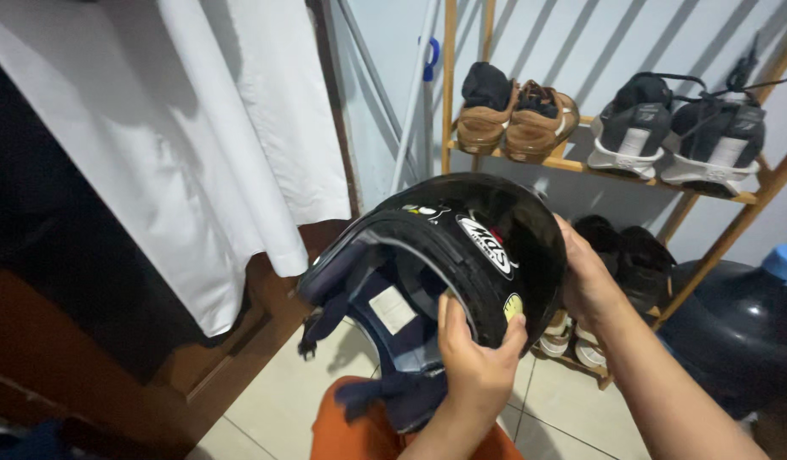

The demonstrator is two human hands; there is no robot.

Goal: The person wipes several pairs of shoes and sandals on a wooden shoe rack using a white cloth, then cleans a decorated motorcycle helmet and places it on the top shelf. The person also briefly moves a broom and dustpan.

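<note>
A glossy black helmet (487, 230) with stickers and dark blue inner padding (393, 298) is held up in front of me, its opening turned toward the lower left. My left hand (477, 362) grips the helmet's lower rim, fingers curled over the edge. My right hand (588, 277) presses flat against the shell's right side. A chin strap dangles from the left of the helmet. Below it shows a bit of my orange clothing (359, 430).
A wooden shoe rack (581, 166) stands behind the helmet, holding brown shoes (517, 115) and black-and-white sneakers (679, 132), with more shoes lower down. A large dark blue water jug (734, 332) sits at the right. A white cloth (206, 145) hangs over a brown wooden cabinet (87, 349) at the left. The floor is pale tile.
</note>
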